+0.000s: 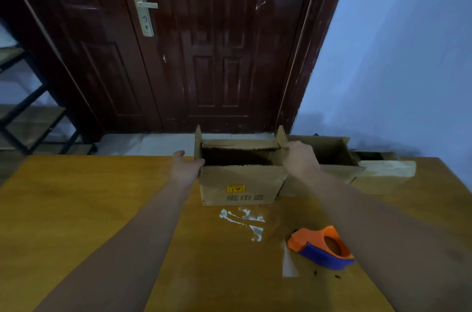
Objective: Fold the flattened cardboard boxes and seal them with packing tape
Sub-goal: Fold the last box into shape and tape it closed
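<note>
A brown cardboard box (240, 184) with a yellow label stands upright and open-topped at the far middle of the wooden table (102, 209). Its two side flaps stick up; the far flap leans inward. My left hand (187, 164) grips the box's left top edge, thumb over the rim. My right hand (301, 158) holds the right side flap near its base. An orange and blue tape dispenser (323, 247) lies on the table near my right forearm, touched by neither hand.
A second open cardboard box (332, 155) stands just right of the first, with another flat piece of cardboard (385, 171) beyond it. Scraps of clear tape (242, 219) stick to the table. A dark door (204, 43) and a metal shelf (30, 120) stand behind.
</note>
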